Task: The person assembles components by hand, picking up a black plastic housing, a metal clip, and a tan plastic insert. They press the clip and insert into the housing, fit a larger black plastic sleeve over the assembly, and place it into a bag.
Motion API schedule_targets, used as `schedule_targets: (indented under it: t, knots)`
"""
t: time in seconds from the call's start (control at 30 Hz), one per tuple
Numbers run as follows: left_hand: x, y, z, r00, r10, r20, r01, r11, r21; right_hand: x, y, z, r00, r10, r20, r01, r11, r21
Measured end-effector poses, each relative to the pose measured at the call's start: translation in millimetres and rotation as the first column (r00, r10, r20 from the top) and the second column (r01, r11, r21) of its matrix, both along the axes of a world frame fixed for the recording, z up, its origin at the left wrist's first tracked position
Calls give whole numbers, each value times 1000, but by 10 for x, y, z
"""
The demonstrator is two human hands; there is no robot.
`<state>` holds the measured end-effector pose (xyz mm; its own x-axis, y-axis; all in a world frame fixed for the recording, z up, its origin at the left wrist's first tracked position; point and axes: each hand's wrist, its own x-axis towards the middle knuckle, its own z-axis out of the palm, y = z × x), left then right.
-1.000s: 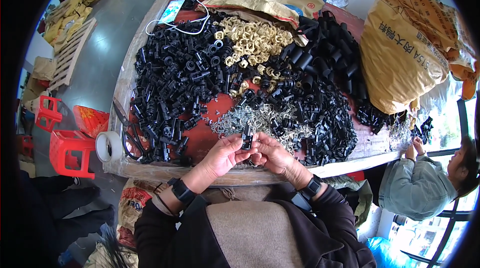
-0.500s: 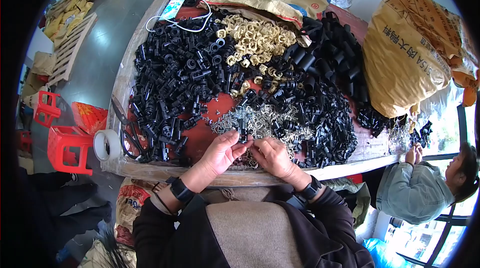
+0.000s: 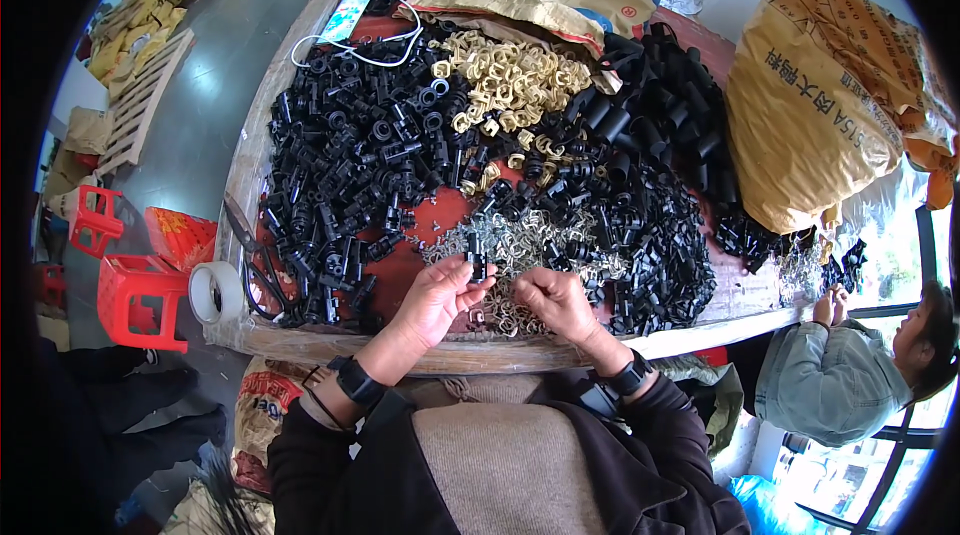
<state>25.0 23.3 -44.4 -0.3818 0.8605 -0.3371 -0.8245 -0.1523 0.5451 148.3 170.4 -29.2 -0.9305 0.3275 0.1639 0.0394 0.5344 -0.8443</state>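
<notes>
My left hand [image 3: 432, 303] pinches a small black plastic fitting [image 3: 477, 263] upright between thumb and fingers, above the near part of the table. A short way to its right, my right hand [image 3: 562, 305] is closed with the fingers curled in; whatever it may hold is hidden. Just beyond both hands lies a heap of small silvery metal clips [image 3: 535, 233]. Black plastic fittings [image 3: 335, 160] are piled at the left, gold-coloured ring-like pieces [image 3: 520, 80] at the far middle, and small flat black parts [image 3: 665, 270] at the right.
Scissors [image 3: 255, 255] and a tape roll [image 3: 214, 291] are at the left edge. A phone [image 3: 347, 17] with a white cable lies far left. Black tubes [image 3: 680, 105] and a big yellow sack [image 3: 810, 105] stand right. Another person [image 3: 835, 375] works at far right. Red stools [image 3: 140, 300] stand left.
My right hand has moved slightly right, away from the fitting, and its fingers have curled in. The left hand stays nearly in place, still holding the black fitting, now more visible.
</notes>
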Motion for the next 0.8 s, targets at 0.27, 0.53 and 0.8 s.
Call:
schedule_targets:
  t: [0.27,0.53,0.8]
  knots:
    - [77,52,23,1000,6,-19,-4,995,97,-2,-18,42,987,-2,163,104,775,-623]
    - [46,36,-11,998,-61,21,59,997,56,-4,-6,-66,995,-38,92,94,652,-753]
    - [48,28,6,998,-36,45,36,999,4,7,10,-9,997,-38,69,79,499,-863]
